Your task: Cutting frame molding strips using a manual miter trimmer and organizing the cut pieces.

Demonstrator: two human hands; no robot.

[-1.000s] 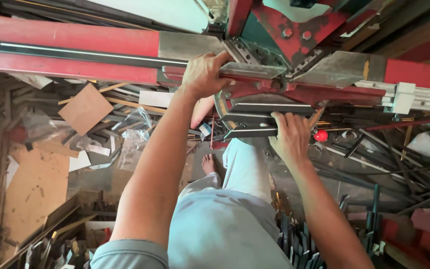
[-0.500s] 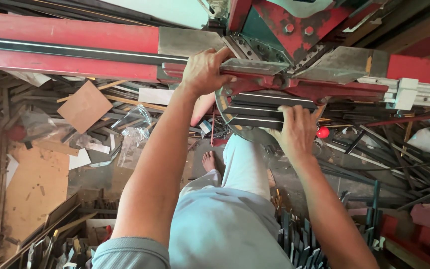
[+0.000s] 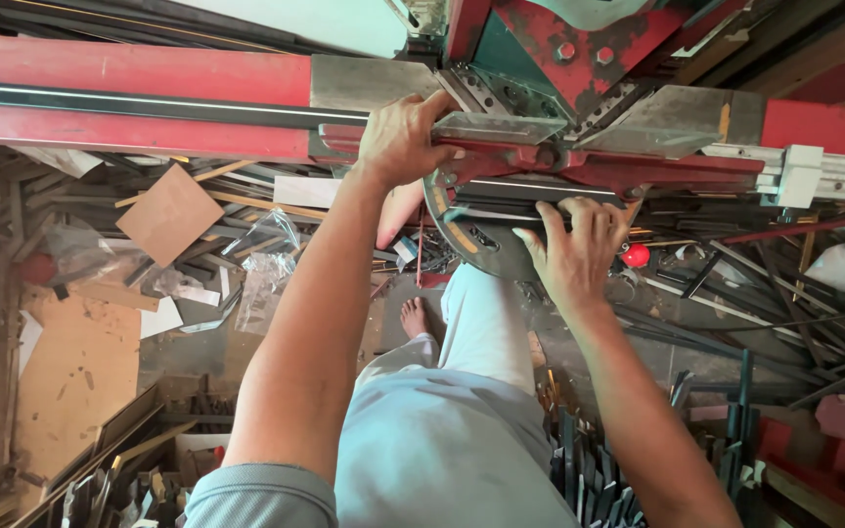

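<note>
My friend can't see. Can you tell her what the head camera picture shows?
A person's left hand grips a metal piece on a red machine, while the right hand presses dark metal strips on its round base. Below are grey trousers, a bare foot and a floor littered with scrap.

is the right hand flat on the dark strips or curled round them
Flat: the right hand lies spread, fingers straight, over the dark metal strips.
</note>
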